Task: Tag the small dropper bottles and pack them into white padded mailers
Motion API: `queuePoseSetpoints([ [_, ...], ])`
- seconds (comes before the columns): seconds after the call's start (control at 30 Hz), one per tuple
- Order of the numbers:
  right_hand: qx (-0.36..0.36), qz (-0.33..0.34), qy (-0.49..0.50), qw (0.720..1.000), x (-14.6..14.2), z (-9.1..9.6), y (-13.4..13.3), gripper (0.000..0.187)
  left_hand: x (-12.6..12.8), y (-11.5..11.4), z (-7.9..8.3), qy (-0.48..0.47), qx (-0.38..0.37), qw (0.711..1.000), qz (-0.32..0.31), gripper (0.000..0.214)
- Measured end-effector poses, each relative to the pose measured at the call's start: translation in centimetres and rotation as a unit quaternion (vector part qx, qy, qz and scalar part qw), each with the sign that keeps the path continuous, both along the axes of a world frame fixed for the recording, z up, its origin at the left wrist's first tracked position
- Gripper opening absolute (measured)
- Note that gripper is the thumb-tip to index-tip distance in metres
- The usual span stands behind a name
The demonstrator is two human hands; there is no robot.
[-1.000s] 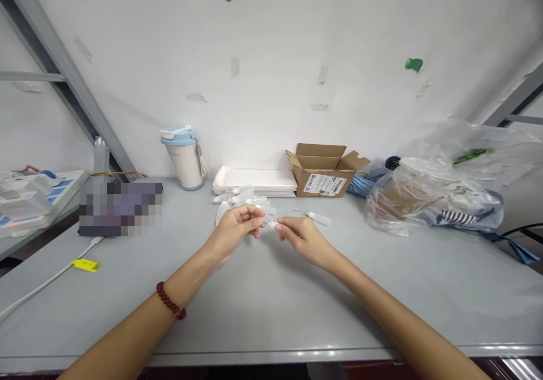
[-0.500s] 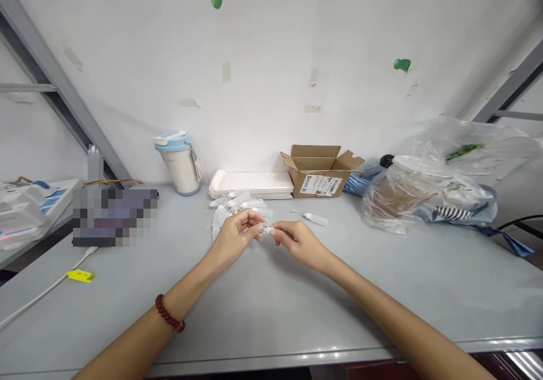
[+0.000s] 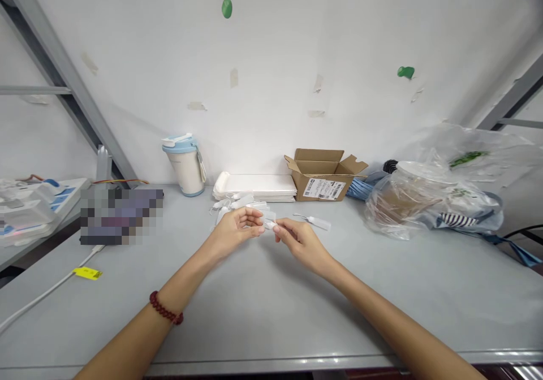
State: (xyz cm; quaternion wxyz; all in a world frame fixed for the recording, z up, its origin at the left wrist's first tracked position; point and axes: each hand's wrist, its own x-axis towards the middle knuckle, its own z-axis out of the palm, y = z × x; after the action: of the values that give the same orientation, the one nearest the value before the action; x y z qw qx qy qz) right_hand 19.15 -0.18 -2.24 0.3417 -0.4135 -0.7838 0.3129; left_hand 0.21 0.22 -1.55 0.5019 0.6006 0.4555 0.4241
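Note:
My left hand [image 3: 233, 231] is closed around one end of a small whitish plastic piece [image 3: 268, 219], held just above the table. My right hand [image 3: 303, 244] pinches the near right end of it between thumb and index finger. Fingers partly cover the piece, so its full shape is hidden. Just behind my left hand lies a pile of similar white pieces [image 3: 244, 201] with thin cords. One single white piece with a short cord [image 3: 319, 223] rests on the table, beyond my right hand and to its right.
A stack of white envelopes [image 3: 257, 186] and an open cardboard box [image 3: 324, 185] stand against the wall. To the left are a lidded cup [image 3: 184, 168], a blurred-out dark object [image 3: 127, 219] and a white cable [image 3: 42, 295]. Clear plastic bags [image 3: 399, 204] fill the right side.
The camera view has shifted slightly. My left fingers have moved a little on the whitish piece, and more of it shows between my hands. My right hand keeps its pinch.

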Motion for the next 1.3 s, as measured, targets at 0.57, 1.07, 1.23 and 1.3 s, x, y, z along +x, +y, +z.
queuePoseSetpoints([
  [0.57,0.012,-0.002,-0.029,1.000,-0.1,-1.1,0.1,0.030,1.4,-0.1,-1.1,0.061,0.052,0.996,0.039,0.021],
  [1.07,0.134,-0.083,-0.282,0.946,2.8,-0.2,2.8,0.028,-3.8,2.7,0.0,-0.111,0.063,0.953,0.274,0.022],
  [1.23,0.097,-0.152,-0.399,0.899,5.6,0.7,4.2,0.028,-4.8,3.4,-0.4,-0.160,0.014,0.943,0.293,0.025],
  [1.3,0.065,-0.158,-0.418,0.892,6.3,1.0,4.2,0.033,-4.7,3.5,-0.7,-0.157,0.013,0.944,0.289,0.027],
])
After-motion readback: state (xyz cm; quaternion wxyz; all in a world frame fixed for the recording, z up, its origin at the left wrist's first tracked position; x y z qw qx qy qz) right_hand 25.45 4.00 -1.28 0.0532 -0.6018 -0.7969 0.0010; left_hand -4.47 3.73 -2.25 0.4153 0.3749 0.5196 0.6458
